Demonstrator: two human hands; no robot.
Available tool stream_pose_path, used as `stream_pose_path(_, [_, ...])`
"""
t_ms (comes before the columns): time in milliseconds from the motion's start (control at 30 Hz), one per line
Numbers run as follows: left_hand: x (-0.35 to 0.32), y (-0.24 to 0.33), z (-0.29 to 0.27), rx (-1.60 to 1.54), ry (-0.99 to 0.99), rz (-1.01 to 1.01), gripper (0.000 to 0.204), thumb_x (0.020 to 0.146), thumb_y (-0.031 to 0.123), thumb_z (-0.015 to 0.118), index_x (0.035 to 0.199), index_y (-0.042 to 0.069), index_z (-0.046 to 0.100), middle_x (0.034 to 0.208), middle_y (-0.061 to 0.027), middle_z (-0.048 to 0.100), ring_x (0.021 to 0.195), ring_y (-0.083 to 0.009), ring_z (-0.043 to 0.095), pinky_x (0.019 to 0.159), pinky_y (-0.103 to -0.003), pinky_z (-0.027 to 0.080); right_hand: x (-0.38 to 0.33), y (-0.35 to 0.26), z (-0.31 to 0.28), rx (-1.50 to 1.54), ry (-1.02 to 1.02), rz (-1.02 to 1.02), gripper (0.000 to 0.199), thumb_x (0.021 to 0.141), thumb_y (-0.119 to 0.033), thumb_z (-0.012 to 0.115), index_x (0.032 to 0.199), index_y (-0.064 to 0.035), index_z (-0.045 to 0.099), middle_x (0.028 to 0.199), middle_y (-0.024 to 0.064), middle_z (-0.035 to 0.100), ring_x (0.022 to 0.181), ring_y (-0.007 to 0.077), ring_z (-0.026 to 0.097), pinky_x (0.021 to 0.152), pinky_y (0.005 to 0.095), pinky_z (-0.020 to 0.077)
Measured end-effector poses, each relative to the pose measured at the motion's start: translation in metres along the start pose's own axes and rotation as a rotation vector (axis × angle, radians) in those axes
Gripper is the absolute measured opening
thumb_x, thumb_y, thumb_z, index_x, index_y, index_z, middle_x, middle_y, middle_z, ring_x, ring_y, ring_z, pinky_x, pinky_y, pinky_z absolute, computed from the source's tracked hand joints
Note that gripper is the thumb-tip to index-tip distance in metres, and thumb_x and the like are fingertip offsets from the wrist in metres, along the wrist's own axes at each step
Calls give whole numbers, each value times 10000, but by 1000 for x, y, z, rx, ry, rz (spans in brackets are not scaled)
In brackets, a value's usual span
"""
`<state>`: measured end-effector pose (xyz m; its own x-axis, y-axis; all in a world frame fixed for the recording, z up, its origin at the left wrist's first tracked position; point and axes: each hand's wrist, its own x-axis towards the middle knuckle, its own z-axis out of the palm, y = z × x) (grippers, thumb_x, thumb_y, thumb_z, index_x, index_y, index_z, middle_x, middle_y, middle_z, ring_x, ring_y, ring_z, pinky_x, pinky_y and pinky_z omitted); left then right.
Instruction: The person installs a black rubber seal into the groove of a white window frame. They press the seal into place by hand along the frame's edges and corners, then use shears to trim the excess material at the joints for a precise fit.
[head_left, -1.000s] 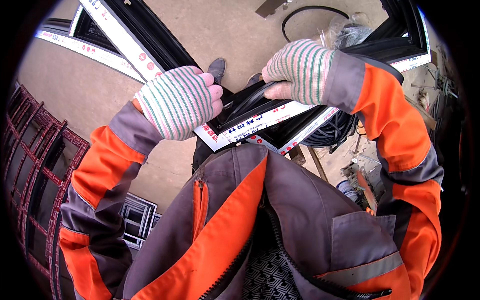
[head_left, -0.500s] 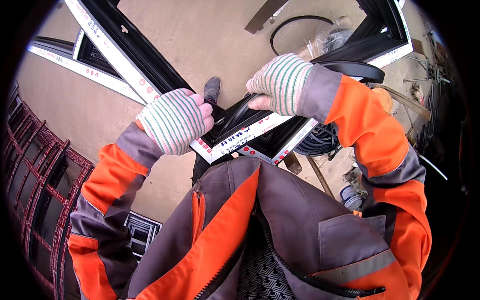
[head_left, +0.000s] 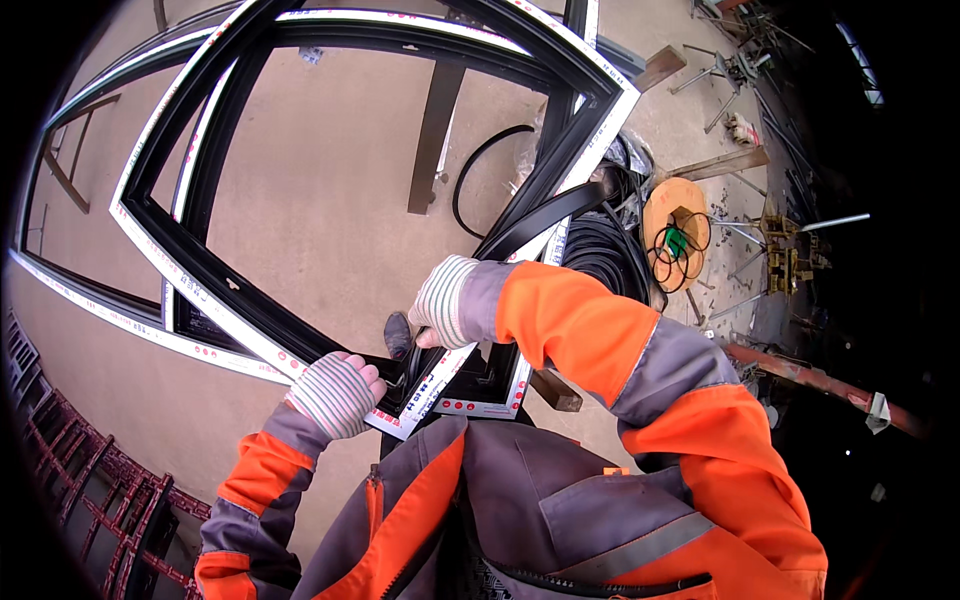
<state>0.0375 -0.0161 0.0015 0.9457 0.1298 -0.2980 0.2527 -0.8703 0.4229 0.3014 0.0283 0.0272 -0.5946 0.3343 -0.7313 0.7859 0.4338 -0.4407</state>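
- From the head view, near the body, the black window frame (head_left: pixel 300 330) with white protective tape lies flat above the concrete floor (head_left: pixel 330 180), its corner between both gloved hands.
- Left hand (head_left: pixel 335 393) presses down on the taped corner, grip closed over the frame edge.
- Right hand (head_left: pixel 445 300) pinches the black rubber gasket strip (head_left: pixel 545 215) (fingers narrow around it), which trails to a coil (head_left: pixel 600 260).
- Seating it well probably means feeding straight into the groove without stretching.
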Motion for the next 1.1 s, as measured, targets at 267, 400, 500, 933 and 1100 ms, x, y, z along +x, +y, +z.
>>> stream_pose_path(267, [5,-5,-8,65,-167,36,161,829,226,669,953,136,719,878,-45,655,906,-254,664,838,-399,535,2,1,24,61,63,24,399,990,-440,590,1110,-102,764,996,148,767,977,362,735,862,492,569])
stream_pose_path(400, [-10,-15,0,113,-226,58,162,837,242,678,957,143,723,874,-33,673,910,-256,677,869,-397,537,19,-18,46,95,101,48,418,1000,-455,576,1125,-101,760,1011,148,769,983,369,736,865,494,574])
stream_pose_path(500, [6,-17,6,110,-211,61,125,838,222,669,931,151,715,869,-27,670,922,-255,682,898,-397,539,9,-1,61,160,146,-14,421,1000,-454,579,1118,-91,756,1007,153,766,983,378,733,863,499,572])
stream_pose_path(933, [-7,-5,38,273,-95,-135,159,803,242,685,955,222,727,940,19,691,1044,-217,679,1159,-452,402,21,-1,88,140,185,16,489,1014,-497,528,1159,-94,762,1051,163,769,1018,376,731,879,516,570])
stream_pose_path(1100, [-5,0,28,293,-103,-148,148,810,211,667,949,221,720,931,11,687,1030,-224,679,1142,-434,420,15,3,91,131,279,-37,501,1030,-495,501,1130,-77,760,1020,172,770,987,392,731,850,516,571])
